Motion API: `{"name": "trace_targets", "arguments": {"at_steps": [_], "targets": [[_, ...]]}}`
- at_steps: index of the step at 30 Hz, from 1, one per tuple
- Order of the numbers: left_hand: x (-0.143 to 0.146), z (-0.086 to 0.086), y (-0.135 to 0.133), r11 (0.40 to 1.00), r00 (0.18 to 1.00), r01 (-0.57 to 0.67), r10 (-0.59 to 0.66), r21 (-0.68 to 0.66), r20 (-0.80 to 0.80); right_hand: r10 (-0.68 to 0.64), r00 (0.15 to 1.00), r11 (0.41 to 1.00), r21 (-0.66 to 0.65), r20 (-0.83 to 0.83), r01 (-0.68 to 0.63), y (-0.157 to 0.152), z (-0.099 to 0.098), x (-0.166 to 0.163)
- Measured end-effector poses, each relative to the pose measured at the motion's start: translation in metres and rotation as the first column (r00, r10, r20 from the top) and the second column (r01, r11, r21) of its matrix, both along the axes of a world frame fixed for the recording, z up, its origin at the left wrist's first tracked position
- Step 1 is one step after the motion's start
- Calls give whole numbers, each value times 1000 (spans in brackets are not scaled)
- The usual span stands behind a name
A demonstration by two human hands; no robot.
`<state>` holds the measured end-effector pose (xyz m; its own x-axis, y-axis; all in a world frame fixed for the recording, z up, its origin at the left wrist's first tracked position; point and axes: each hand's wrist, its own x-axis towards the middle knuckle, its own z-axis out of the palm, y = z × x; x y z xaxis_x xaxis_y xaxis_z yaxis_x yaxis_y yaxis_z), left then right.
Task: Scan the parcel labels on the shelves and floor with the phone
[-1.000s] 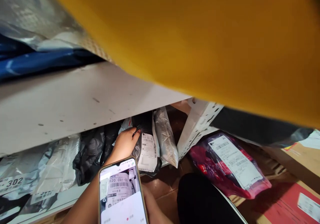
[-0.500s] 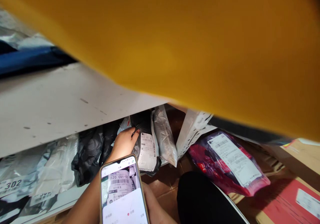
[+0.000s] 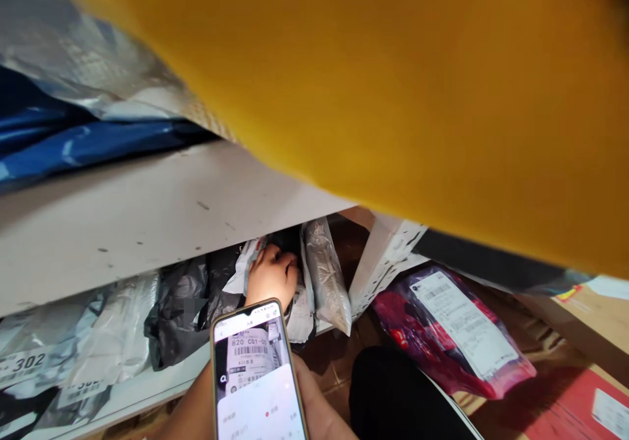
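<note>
My right hand [image 3: 322,404] is closed around a phone [image 3: 258,374], held upright in front of me. Its screen shows a camera picture of a label reading "820 C01-00" above a pale panel. Past the phone, my left hand [image 3: 274,275] reaches into the low shelf with bent fingers among the plastic parcels. Its fingertips press against a white plastic parcel [image 3: 240,273] and are partly hidden. Under its wrist side lies a labelled black parcel [image 3: 301,315], now mostly covered. A clear-wrapped parcel [image 3: 327,273] leans just to its right.
A large yellow surface [image 3: 393,99] fills the top, very close and blurred. The white shelf board [image 3: 147,224] runs above my left hand. A perforated white upright [image 3: 386,256] stands to the right. Beyond it lie a pink-purple parcel [image 3: 457,329] and a red box [image 3: 570,401].
My left hand has shifted from the labelled black parcel's top edge to the white parcel beside it, covering more of the label. The phone and the view have moved slightly; its screen picture is similar.
</note>
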<state>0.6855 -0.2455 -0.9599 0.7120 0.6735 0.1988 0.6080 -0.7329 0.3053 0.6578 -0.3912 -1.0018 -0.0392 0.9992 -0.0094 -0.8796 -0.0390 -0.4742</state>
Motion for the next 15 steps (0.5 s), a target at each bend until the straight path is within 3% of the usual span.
{"name": "trace_targets", "arguments": {"at_steps": [2,4,9,12,15], "targets": [[11,11,-6,990,991,-90,77,-113,-113,15,999,999,-47,-39,-17,-9,13,10],[17,17,-6,977,970,-160,129,-143,-206,10,1000,997,-79,-24,-12,-13,19,16],[6,7,19,989,972,-50,17,-137,-234,39,996,975,-216,-78,-55,11,-10,13],[-8,-4,29,994,979,19,-41,-108,-200,34,998,986,-164,-44,-40,14,-19,16],[-19,-11,29,994,994,47,-56,-100,-92,-37,999,999,-16,30,38,-3,-4,29]]}}
